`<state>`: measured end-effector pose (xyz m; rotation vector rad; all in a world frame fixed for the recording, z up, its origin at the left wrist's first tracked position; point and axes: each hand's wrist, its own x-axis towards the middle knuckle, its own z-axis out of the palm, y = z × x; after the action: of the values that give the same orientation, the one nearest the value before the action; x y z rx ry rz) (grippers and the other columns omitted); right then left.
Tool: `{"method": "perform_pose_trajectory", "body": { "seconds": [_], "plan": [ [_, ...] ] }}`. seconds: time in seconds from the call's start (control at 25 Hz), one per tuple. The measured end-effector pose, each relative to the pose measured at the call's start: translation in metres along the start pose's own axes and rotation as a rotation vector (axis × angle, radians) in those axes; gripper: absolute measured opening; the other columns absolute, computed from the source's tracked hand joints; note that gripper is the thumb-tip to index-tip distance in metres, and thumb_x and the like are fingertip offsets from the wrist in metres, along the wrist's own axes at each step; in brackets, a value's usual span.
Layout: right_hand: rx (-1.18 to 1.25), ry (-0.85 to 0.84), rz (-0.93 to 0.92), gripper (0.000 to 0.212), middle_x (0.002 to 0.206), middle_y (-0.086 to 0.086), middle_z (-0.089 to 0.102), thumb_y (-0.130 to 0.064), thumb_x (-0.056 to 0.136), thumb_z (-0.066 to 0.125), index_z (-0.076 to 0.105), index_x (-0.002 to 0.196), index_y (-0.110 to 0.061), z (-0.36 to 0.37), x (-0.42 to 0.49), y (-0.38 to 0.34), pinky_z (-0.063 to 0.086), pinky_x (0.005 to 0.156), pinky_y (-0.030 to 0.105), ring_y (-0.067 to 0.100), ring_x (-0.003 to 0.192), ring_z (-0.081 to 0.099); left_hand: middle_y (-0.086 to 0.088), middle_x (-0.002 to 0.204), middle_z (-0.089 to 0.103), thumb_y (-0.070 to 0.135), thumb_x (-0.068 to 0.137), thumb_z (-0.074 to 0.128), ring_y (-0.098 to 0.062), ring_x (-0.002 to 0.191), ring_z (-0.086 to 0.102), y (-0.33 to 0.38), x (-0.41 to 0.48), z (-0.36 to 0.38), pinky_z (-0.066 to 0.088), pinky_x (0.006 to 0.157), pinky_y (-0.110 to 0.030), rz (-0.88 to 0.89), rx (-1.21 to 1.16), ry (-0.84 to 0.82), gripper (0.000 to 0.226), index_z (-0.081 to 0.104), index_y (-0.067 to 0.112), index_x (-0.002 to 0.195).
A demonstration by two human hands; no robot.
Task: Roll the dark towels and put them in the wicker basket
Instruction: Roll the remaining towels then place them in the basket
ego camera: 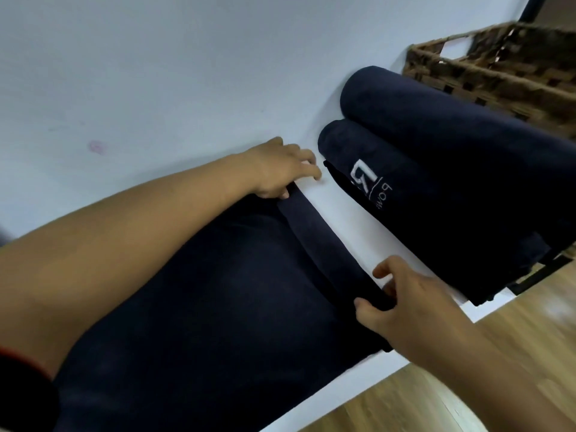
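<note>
Broadly, a dark towel (218, 307) lies spread flat on the white table (156, 73), and its far edge is turned over into a thin roll (324, 244). Both hands are on that roll. The left hand (280, 168) sits at its far end with the fingers bent over the top and the thumb tucked against the near side. The right hand (411, 304) takes the end nearest the table's edge, pinching it between the thumb on the near side and curled fingers on the far side.

Just beyond the roll, across a strip of bare table, two rolled towels (436, 182) lie side by side and touching. The nearer one bears a pale logo whose letters are only partly legible. Their right-hand ends hang past the table's edge, close to the frame's right border. Behind them stands the wicker basket (498, 76), blurred and cut off by the frame, so its inside cannot be made out. Wooden floor (467, 385) shows at lower right.

The left forearm stretches long across the spread towel, hiding much of its left side. The right wrist comes in from below, angled up toward the roll. A dark sleeve (21, 394) with a red edge shows at the lower left corner.
</note>
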<state>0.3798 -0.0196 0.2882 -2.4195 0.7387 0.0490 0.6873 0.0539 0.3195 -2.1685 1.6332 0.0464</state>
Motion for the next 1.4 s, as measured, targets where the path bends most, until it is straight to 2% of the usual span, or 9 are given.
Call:
{"method": "perform_pose_trajectory", "body": {
  "seconds": [0.08, 0.36, 0.52, 0.64, 0.76, 0.92, 1.12, 1.28, 1.4],
  "plan": [
    [-0.13, 0.068, 0.008, 0.042, 0.09, -0.014, 0.058, -0.064, 0.085, 0.047, 0.039, 0.115, -0.036, 0.01, -0.013, -0.005, 0.054, 0.07, 0.03, 0.009, 0.076, 0.06, 0.009, 0.152, 0.039, 0.005, 0.089, 0.056, -0.019, 0.133, 0.042, -0.002, -0.003, 0.011, 0.032, 0.11, -0.039, 0.132, -0.075, -0.02, 0.068, 0.04, 0.043, 0.142],
    [-0.076, 0.262, -0.09, 0.038, 0.094, -0.012, 0.051, -0.052, 0.087, 0.052, 0.042, 0.121, -0.039, 0.024, -0.014, -0.001, 0.046, 0.061, 0.027, 0.013, 0.068, 0.057, 0.0, 0.112, 0.062, -0.01, 0.073, 0.054, -0.027, 0.101, 0.052, 0.001, -0.006, 0.029, 0.044, 0.088, -0.04, 0.242, -0.109, 0.244, 0.057, 0.062, 0.02, 0.12],
    [-0.138, 0.504, -0.159, 0.032, 0.077, -0.004, 0.048, -0.023, 0.071, 0.077, 0.065, 0.1, -0.027, 0.018, 0.001, 0.02, 0.031, 0.042, 0.019, 0.016, 0.047, 0.044, -0.007, 0.11, 0.064, -0.007, 0.072, 0.042, -0.033, 0.098, 0.056, 0.022, 0.02, 0.037, 0.049, 0.087, -0.044, 0.175, -0.132, 0.503, 0.055, 0.063, 0.013, 0.119],
    [-0.252, 0.596, -0.329, 0.037, 0.075, 0.001, 0.043, -0.001, 0.062, 0.077, 0.071, 0.094, -0.019, 0.028, 0.002, 0.023, 0.035, 0.045, 0.024, 0.018, 0.058, 0.041, -0.013, 0.118, 0.064, -0.009, 0.076, 0.032, -0.034, 0.108, 0.056, 0.023, 0.014, 0.059, 0.049, 0.092, -0.043, 0.166, -0.192, 0.636, 0.058, 0.063, 0.006, 0.123],
    [-0.324, 0.565, -0.479, 0.041, 0.105, 0.01, 0.05, 0.012, 0.064, 0.071, 0.073, 0.096, -0.013, 0.038, -0.001, 0.023, 0.055, 0.073, 0.037, 0.032, 0.098, 0.053, -0.015, 0.132, 0.059, -0.01, 0.083, 0.036, -0.033, 0.124, 0.052, 0.017, -0.015, 0.077, 0.043, 0.107, -0.042, 0.127, -0.236, 0.71, 0.056, 0.057, 0.006, 0.133],
    [-0.502, 0.362, -0.673, 0.027, 0.153, 0.019, 0.037, -0.007, 0.083, 0.065, 0.07, 0.107, -0.018, 0.04, -0.005, 0.03, 0.03, 0.114, 0.051, 0.038, 0.144, 0.031, -0.014, 0.132, 0.062, 0.013, 0.097, 0.042, -0.027, 0.127, 0.054, 0.013, -0.047, 0.091, 0.025, 0.12, -0.029, 0.092, -0.248, 0.731, 0.04, 0.059, 0.004, 0.132],
    [-0.426, 0.277, -0.758, 0.054, 0.132, 0.001, 0.063, -0.035, 0.1, 0.033, 0.04, 0.147, -0.01, 0.048, -0.019, 0.011, 0.025, 0.112, 0.046, 0.031, 0.143, 0.036, -0.004, 0.097, 0.076, 0.032, 0.094, 0.05, -0.025, 0.102, 0.069, -0.003, -0.062, 0.071, 0.041, 0.111, -0.032, 0.124, -0.296, 0.681, 0.035, 0.076, 0.008, 0.1],
    [-0.358, 0.308, -0.664, 0.056, 0.095, -0.006, 0.076, -0.037, 0.103, 0.021, 0.07, 0.118, -0.013, 0.039, -0.017, -0.003, 0.043, 0.106, 0.026, 0.013, 0.126, 0.056, 0.006, 0.092, 0.065, 0.035, 0.084, 0.07, -0.02, 0.087, 0.062, 0.0, -0.037, 0.01, 0.041, 0.075, -0.031, -0.004, -0.2, 0.193, 0.018, 0.065, 0.018, 0.088],
    [-0.367, 0.207, -0.618, 0.047, 0.088, -0.011, 0.076, -0.041, 0.096, 0.03, 0.074, 0.088, -0.028, 0.016, -0.006, -0.015, 0.058, 0.079, 0.026, 0.004, 0.105, 0.067, 0.007, 0.133, 0.049, 0.029, 0.077, 0.078, -0.021, 0.119, 0.05, 0.005, -0.013, -0.014, 0.037, 0.101, -0.039, 0.067, -0.053, 0.048, 0.054, 0.052, 0.028, 0.125]
  ]
}}
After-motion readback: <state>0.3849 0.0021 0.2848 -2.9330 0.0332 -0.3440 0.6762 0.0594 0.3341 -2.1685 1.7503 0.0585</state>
